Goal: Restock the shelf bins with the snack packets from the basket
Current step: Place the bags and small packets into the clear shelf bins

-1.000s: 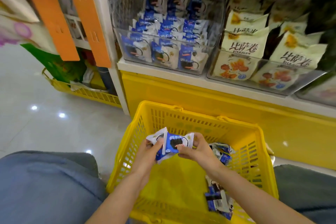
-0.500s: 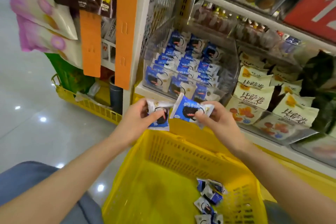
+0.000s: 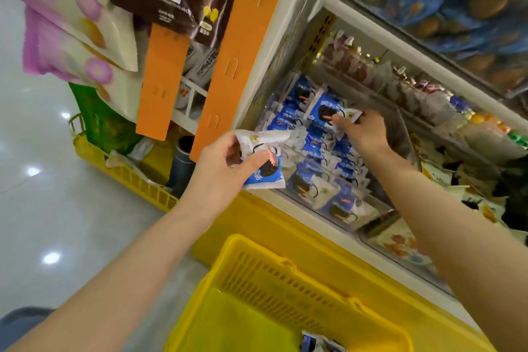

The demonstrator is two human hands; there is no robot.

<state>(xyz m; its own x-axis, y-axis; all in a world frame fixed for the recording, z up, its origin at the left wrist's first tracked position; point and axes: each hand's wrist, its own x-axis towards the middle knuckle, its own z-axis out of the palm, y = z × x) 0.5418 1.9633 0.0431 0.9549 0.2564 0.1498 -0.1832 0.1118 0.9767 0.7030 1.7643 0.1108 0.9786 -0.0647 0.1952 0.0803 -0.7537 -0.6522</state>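
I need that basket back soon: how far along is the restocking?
Done: clear bin already holds many blue packets. In hand: right hand sets one packet into it; left hand grips a second packet. Left: loose packets visible in the yellow basket.

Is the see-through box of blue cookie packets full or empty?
Nearly full. Blue-and-white snack packets stand in rows across the clear plastic shelf bin, and the right hand pinches another packet over them.

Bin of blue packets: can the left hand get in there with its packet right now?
Probably yes. The left hand holds its packet beside the bin's near left corner. The bin is open on top, and the right hand holds a second packet farther back, leaving the front rows free.
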